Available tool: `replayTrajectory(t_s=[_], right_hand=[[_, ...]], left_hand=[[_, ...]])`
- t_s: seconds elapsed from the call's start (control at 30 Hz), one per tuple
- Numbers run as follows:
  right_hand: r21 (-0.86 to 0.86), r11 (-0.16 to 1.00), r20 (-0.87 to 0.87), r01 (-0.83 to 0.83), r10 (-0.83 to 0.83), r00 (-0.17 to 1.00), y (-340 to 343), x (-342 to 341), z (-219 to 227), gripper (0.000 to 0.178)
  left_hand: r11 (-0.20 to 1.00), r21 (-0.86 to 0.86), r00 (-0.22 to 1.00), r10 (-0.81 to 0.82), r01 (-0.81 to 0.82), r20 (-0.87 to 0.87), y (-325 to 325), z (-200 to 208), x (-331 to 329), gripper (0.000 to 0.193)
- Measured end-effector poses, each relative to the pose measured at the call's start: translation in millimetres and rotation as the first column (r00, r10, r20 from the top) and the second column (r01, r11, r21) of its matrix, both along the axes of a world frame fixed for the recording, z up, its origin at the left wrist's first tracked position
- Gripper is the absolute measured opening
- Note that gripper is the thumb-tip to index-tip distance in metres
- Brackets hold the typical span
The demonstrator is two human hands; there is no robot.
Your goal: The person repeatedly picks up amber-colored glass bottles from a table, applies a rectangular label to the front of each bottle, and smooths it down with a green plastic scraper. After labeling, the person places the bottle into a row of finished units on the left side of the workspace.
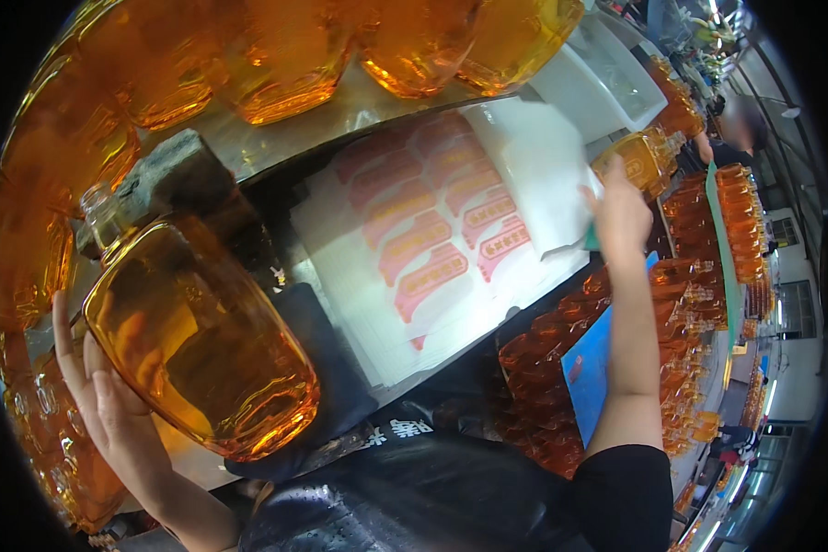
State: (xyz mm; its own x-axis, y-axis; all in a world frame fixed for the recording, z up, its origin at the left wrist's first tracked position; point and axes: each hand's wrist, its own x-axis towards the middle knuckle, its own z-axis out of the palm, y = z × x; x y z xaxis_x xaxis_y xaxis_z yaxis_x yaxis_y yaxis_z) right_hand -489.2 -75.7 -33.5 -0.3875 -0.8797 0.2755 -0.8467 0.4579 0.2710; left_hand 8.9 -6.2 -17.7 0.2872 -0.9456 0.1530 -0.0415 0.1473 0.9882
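Observation:
My left hand point(110, 405) is wrapped around the side of a large flat-sided glass bottle point(202, 340) of amber liquid. Its neck points to the upper left, its base to the lower right, and some of my fingers show through the glass. My right hand point(624, 216) is stretched out at the right end of a stack of label sheets point(340, 304) with pink and gold printed labels. The thumb and forefinger are at the curled white edge of a blank sheet point(538, 175). Motion blurs these fingers, so any grip is unclear. Just beyond them is another amber bottle point(639, 164).
Several amber bottles point(285, 74) line the far side. A dark, rough block point(179, 170) sits behind the bottle's neck. A white plastic bin point(603, 78) stands at the far right. Rows of bottles point(561, 350) and a blue sheet point(587, 373) lie around my right forearm. Another person point(736, 138) is further back.

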Motion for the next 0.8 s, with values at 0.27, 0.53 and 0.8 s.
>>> replayTrajectory(t_s=[0.27,0.53,0.8], right_hand=[[0.098,0.959,0.314,-0.267,0.225,0.923,-68,-6,-27,0.053],[-0.320,0.913,0.644,-0.253,0.405,0.649,-94,-109,197,0.019],[-0.165,0.817,0.709,-0.552,0.488,0.510,-152,-99,94,0.029]], left_hand=[[0.996,0.027,0.984,0.074,-0.079,0.164,-4,-2,-2,0.063],[0.990,0.140,0.999,0.029,-0.034,0.034,28,-27,47,0.047],[0.993,0.100,0.996,0.057,-0.064,0.070,25,-17,23,0.045]])
